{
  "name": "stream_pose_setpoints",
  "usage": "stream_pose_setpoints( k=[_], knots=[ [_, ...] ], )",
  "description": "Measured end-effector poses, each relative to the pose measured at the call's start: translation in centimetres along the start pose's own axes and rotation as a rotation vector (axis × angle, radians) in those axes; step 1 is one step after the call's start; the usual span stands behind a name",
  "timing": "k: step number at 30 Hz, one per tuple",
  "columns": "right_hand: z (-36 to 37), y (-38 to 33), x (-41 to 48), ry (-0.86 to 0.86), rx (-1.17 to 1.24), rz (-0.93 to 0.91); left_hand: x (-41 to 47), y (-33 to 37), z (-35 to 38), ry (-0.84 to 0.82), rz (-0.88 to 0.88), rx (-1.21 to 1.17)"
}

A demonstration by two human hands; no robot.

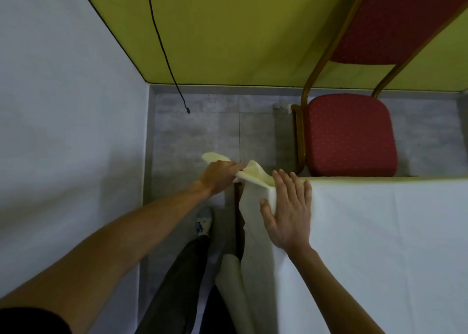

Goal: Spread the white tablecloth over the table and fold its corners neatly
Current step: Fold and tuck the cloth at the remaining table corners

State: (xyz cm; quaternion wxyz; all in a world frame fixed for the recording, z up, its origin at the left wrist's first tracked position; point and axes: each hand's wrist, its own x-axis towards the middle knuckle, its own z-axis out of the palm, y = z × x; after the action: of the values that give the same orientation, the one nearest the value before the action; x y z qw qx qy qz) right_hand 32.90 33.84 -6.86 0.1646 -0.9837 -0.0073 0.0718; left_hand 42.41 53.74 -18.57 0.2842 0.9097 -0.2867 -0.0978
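The white tablecloth (379, 232) covers the table at the right, its top flat and smooth. At the table's near-left corner the cloth's corner flap (254, 175) is pulled out sideways to the left. My left hand (220, 176) pinches that flap, held out over the floor. My right hand (288, 212) lies flat with fingers spread on the cloth right at the table's corner, pressing it down. Below the corner the cloth hangs in a loose fold (250, 232) toward the floor.
A red padded chair (349, 136) with a gold frame stands past the table's far edge. Another white-covered surface (63, 131) fills the left. Grey tiled floor (197, 131) lies between them, with a black cable (162, 45) hanging down. My leg and shoe (203, 223) are below.
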Motion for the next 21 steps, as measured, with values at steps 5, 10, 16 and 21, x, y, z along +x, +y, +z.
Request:
stream_pose_setpoints(
  k=[5, 10, 16, 21],
  knots=[
    [-0.4, 0.0, 0.0, 0.002, 0.029, -0.001, -0.1, -2.6, -2.8, -0.211, 0.112, 0.06],
    [-0.7, -0.3, 0.0, -0.017, 0.052, 0.012, 0.6, -5.4, -5.9, -0.407, 0.031, 0.078],
    [-0.6, -0.3, 0.1, -0.001, 0.062, 0.005, -1.9, -7.2, -3.7, -0.385, -0.196, 0.113],
    [-0.4, -0.1, 0.3, -0.01, 0.027, -0.021, -7.5, -5.7, 1.8, -0.225, -0.589, -0.068]
  ],
)
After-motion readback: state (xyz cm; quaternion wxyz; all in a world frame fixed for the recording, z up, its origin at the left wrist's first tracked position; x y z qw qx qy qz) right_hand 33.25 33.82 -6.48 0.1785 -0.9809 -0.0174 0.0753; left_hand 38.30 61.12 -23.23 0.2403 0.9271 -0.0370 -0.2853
